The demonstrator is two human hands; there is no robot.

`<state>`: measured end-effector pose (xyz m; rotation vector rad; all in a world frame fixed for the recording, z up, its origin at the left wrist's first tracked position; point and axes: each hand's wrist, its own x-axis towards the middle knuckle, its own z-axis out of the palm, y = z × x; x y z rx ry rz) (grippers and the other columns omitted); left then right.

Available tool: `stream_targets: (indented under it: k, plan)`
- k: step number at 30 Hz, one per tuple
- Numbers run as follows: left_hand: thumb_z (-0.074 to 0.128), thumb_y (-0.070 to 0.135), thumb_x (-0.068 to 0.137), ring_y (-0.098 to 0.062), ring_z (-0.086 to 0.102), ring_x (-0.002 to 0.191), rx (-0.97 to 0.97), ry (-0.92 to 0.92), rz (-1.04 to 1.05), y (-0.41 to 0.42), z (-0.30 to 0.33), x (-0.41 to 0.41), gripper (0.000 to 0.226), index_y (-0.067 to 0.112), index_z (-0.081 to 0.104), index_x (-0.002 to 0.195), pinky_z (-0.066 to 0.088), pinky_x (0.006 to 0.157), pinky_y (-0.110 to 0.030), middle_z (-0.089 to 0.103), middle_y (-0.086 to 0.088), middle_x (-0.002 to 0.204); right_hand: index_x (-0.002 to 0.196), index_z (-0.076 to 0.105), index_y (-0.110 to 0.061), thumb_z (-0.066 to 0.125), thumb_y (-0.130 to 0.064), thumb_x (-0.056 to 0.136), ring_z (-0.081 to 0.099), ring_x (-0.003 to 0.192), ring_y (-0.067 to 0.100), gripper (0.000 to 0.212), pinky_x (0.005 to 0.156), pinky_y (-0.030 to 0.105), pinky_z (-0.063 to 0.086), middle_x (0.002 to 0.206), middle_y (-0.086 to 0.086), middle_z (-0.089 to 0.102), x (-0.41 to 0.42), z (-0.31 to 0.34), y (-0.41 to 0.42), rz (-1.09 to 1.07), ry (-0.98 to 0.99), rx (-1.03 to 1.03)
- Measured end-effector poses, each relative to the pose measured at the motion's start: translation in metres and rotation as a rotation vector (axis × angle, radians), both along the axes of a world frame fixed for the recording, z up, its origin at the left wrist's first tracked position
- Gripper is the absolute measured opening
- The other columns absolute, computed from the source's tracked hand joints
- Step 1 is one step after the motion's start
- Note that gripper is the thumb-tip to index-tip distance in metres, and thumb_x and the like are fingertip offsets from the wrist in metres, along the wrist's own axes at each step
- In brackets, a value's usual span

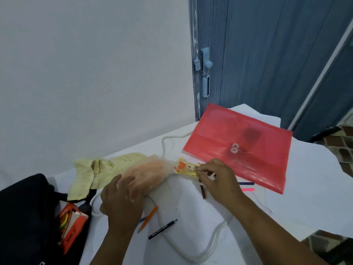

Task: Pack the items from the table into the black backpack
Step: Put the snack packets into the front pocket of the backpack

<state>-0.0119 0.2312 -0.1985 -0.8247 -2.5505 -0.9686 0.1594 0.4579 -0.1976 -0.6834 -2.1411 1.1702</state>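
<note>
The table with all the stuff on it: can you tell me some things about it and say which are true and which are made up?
1. The red folder lies flat on the table. True.
2. The black backpack sits at the right edge. False: it is at the left edge.
3. The right hand is empty. False: its fingers pinch the end of a yellow and orange pouch.
4. A black pencil lies on the table near the left hand. True.
5. The orange box lies on top of the red folder. False: it is against the backpack.
</note>
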Motion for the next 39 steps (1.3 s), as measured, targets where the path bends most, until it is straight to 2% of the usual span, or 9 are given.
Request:
stream_targets:
  k: [2, 6, 10, 13, 15, 19, 23, 30, 39]
  plan:
    - [0.057, 0.040, 0.084, -0.029, 0.053, 0.115, 0.030, -0.027, 0.009, 0.002, 0.012, 0.014, 0.028, 0.023, 0.073, 0.100, 0.042, 0.094, -0.045, 0.064, -0.004, 0.119, 0.096, 0.079, -0.020, 0.075, -0.013, 0.088, 0.061, 0.085, 0.007, 0.012, 0.071, 0.010, 0.043, 0.093, -0.006, 0.062, -0.005, 0.010, -0.019, 0.044, 0.101, 0.001]
    - [0.045, 0.047, 0.103, -0.004, 0.059, 0.065, 0.251, -0.389, -0.167, 0.017, 0.052, 0.043, 0.047, 0.026, 0.062, 0.065, 0.042, 0.061, -0.019, 0.063, 0.009, 0.062, 0.098, 0.077, -0.018, 0.071, -0.014, 0.091, 0.066, 0.084, 0.006, 0.011, 0.072, 0.021, 0.055, 0.103, -0.007, 0.064, -0.009, 0.018, -0.051, 0.162, 0.212, 0.103]
    - [0.065, 0.034, 0.095, -0.010, 0.065, 0.060, 0.235, -0.570, -0.118, 0.020, 0.061, 0.050, 0.032, 0.023, 0.068, 0.065, 0.049, 0.061, -0.028, 0.068, 0.004, 0.061, 0.101, 0.077, -0.016, 0.075, -0.007, 0.087, 0.068, 0.099, 0.008, 0.016, 0.081, 0.025, 0.059, 0.114, -0.003, 0.064, -0.006, 0.019, -0.074, 0.216, 0.276, 0.100]
    - [0.073, 0.015, 0.089, -0.022, 0.074, 0.083, 0.458, -0.836, -0.153, 0.012, 0.063, 0.050, 0.007, 0.022, 0.075, 0.088, 0.058, 0.075, -0.040, 0.077, -0.003, 0.085, 0.119, 0.065, -0.030, 0.082, -0.013, 0.081, 0.071, 0.102, 0.011, 0.044, 0.086, 0.026, 0.058, 0.130, -0.003, 0.059, -0.004, 0.026, -0.087, 0.158, 0.264, -0.296]
    - [0.081, 0.010, 0.080, -0.030, 0.074, 0.087, 0.549, -0.970, -0.188, 0.003, 0.060, 0.048, 0.021, 0.024, 0.069, 0.090, 0.059, 0.075, -0.044, 0.076, -0.012, 0.094, 0.127, 0.055, -0.034, 0.086, -0.021, 0.078, 0.072, 0.096, 0.011, 0.059, 0.084, 0.028, 0.057, 0.129, -0.006, 0.061, -0.007, 0.032, -0.096, 0.109, 0.204, -0.662]
    - [0.075, 0.017, 0.073, -0.037, 0.072, 0.080, 0.550, -1.042, -0.208, -0.017, 0.059, 0.051, 0.023, 0.012, 0.063, 0.092, 0.061, 0.070, -0.043, 0.073, -0.025, 0.094, 0.121, 0.062, -0.022, 0.084, -0.031, 0.078, 0.073, 0.089, 0.022, 0.049, 0.076, 0.035, 0.056, 0.109, 0.002, 0.074, -0.012, 0.030, -0.114, 0.189, 0.103, -0.921]
    - [0.075, 0.008, 0.087, -0.034, 0.074, 0.085, 0.484, -0.933, -0.178, -0.041, 0.064, 0.054, 0.017, 0.003, 0.066, 0.100, 0.062, 0.076, -0.045, 0.076, -0.016, 0.090, 0.103, 0.067, -0.007, 0.072, -0.019, 0.092, 0.070, 0.082, 0.034, 0.017, 0.072, 0.040, 0.054, 0.093, 0.015, 0.075, -0.015, 0.030, -0.142, 0.164, 0.177, -0.939]
    - [0.075, 0.007, 0.086, -0.021, 0.068, 0.072, 0.450, -0.701, -0.076, -0.122, 0.059, 0.036, 0.006, 0.013, 0.075, 0.085, 0.056, 0.061, -0.032, 0.073, -0.005, 0.077, 0.106, 0.062, 0.000, 0.063, -0.006, 0.096, 0.075, 0.078, 0.027, 0.012, 0.063, 0.035, 0.060, 0.087, 0.011, 0.077, -0.034, 0.036, -0.208, 0.148, 0.188, -0.938]
    - [0.083, 0.012, 0.078, -0.003, 0.066, 0.088, 0.016, -0.274, 0.008, -0.291, 0.056, -0.025, 0.024, 0.031, 0.071, 0.087, 0.051, 0.081, -0.021, 0.070, 0.019, 0.088, 0.111, 0.064, -0.004, 0.066, -0.001, 0.091, 0.074, 0.088, 0.032, 0.020, 0.076, 0.046, 0.060, 0.097, 0.015, 0.077, -0.085, 0.039, -0.340, 0.196, 0.119, -1.011]
